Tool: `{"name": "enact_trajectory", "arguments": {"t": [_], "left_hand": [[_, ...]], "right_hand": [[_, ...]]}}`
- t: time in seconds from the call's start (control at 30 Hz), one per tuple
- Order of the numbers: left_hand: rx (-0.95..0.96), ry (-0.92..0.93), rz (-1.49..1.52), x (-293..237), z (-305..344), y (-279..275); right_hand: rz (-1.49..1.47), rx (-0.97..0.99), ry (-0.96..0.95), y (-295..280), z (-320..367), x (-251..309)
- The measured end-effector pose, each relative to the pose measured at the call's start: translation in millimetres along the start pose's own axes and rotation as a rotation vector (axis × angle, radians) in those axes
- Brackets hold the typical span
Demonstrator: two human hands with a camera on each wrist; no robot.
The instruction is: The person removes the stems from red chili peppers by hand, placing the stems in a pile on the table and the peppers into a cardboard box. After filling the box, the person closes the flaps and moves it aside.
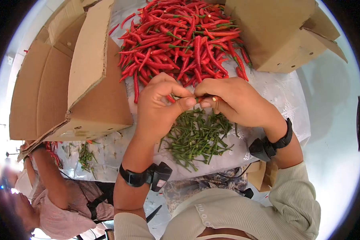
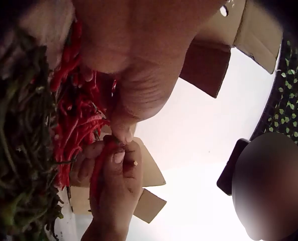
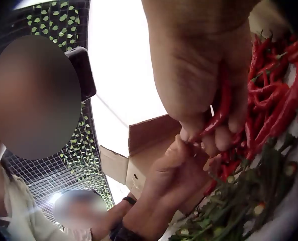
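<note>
Left hand and right hand pinched one chilli above the stem heap. I judged cap-close grips best.

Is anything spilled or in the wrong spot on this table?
Nothing looks broken. A few red chilies lie loose beside the big chili pile, and a small clump of green stems sits by the cardboard box, apart from the main stem pile under the left hand and right hand, which pinch one chili.

bright daylight | overexposed background | fisheye edge vignette | wrist close-ups blurred
</note>
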State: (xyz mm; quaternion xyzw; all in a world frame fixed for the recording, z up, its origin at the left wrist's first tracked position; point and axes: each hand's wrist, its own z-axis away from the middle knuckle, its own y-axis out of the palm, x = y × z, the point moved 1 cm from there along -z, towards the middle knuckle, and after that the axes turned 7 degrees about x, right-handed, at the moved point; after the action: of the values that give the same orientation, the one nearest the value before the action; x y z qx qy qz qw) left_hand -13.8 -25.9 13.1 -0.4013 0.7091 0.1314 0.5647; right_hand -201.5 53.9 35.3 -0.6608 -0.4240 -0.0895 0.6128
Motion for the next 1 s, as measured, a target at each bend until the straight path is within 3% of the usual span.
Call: {"name": "enact_trajectory", "arguments": {"t": [0.2, 0.3, 0.4, 0.6, 0.7, 1.0], "left_hand": [[0.075, -0.055, 0.179, 5, 1, -3], [0.023, 0.011, 0.139, 7, 1, -3], [0.039, 0.039, 0.246, 4, 2, -6], [-0.044, -0.047, 0.23, -6, 4, 0], [-0.057, -0.053, 0.238, -4, 2, 0], [-0.132, -0.079, 0.301, -1, 4, 1]], "right_hand": [[-0.089, 0.058, 0.079, -10, 3, -5], [-0.074, -0.158, 0.174, -26, 5, -17], [0.003, 0.0, 0.277, -42, 10, -18], [0.317, 0.077, 0.154, -8, 6, -22], [0.316, 0.118, 0.171, -7, 5, -22], [-0.318, -0.24, 0.227, -24, 1, -26]]}}
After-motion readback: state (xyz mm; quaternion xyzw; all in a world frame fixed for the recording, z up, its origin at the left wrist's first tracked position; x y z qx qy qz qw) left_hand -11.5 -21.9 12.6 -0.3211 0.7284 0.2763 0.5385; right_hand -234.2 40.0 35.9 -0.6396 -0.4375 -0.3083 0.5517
